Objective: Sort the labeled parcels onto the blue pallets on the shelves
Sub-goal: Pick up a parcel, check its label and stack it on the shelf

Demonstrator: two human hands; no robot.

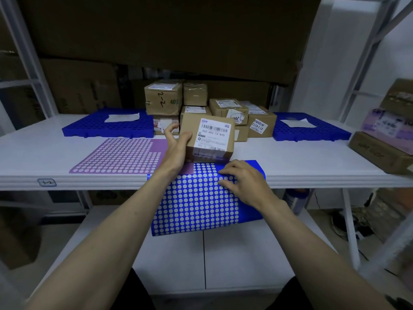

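Observation:
My left hand grips a small cardboard parcel by its left side, tilted up so its white barcode label faces me. My right hand rests with curled fingers on a blue sticker sheet of white dots that hangs over the shelf's front edge. Behind the parcel stands a pile of several labeled parcels at the shelf's middle back. Two blue pallets lie on the shelf, one at the left and one at the right, each with a white paper on it.
A purple dotted sticker sheet lies flat on the white shelf. Boxes are stacked at the shelf's right end. Large cartons stand behind. The shelf edge bears a tag reading 1-2. A lower shelf lies below.

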